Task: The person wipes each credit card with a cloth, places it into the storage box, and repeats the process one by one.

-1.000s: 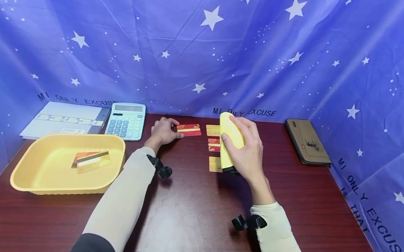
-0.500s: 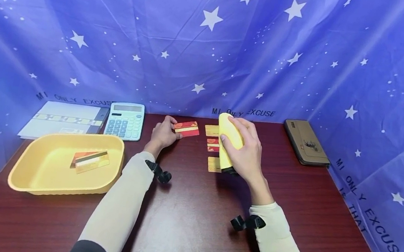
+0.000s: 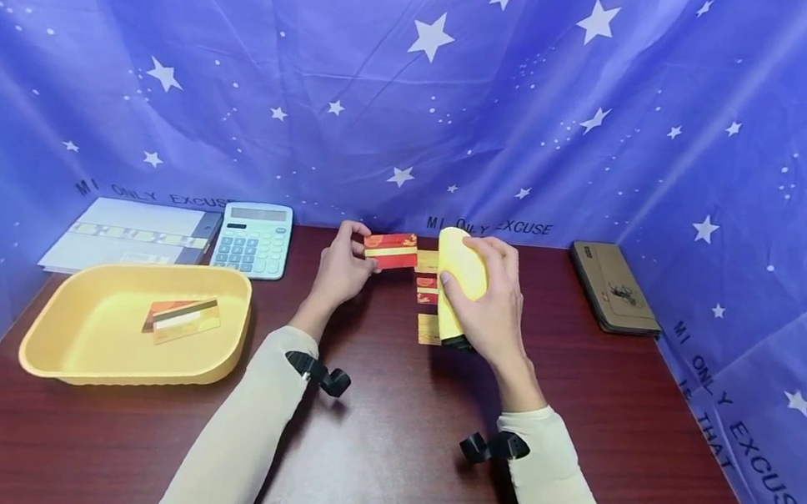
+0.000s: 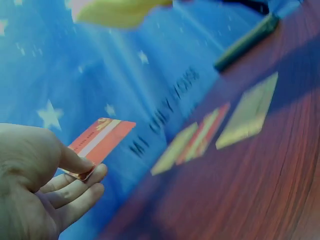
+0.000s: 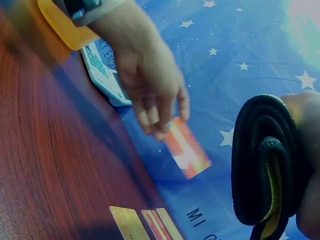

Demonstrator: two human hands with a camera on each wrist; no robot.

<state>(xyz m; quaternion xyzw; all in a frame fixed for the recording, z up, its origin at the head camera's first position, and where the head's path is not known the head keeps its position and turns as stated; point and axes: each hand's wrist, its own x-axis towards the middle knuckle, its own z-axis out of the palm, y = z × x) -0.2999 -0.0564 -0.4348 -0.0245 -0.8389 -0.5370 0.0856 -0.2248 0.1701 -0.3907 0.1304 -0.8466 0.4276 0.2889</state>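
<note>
My left hand (image 3: 342,274) pinches a red bank card (image 3: 393,257) with a pale stripe by its left end, thumb on one face and fingers behind. In the left wrist view the red card (image 4: 102,141) is raised off the table. My right hand (image 3: 494,303) grips a folded yellow cloth (image 3: 458,275); its dark edge (image 5: 260,150) shows rolled layers in the right wrist view. Left of the cloth lie a gold card (image 3: 428,262), a red striped card (image 3: 426,290) and another gold card (image 3: 428,329) in a column, partly covered by the cloth in the head view.
A yellow plastic basin (image 3: 58,357) with two cards (image 3: 186,322) in it stands on the left. Behind it are a white binder (image 3: 110,237) and a calculator (image 3: 252,242). A brown wallet (image 3: 614,286) lies at the back right, and a blue starry curtain (image 3: 367,54) encloses the table.
My left hand has lifted the red card off the table and carried it right, close to the column of cards. My right hand keeps holding the cloth in nearly the same place.
</note>
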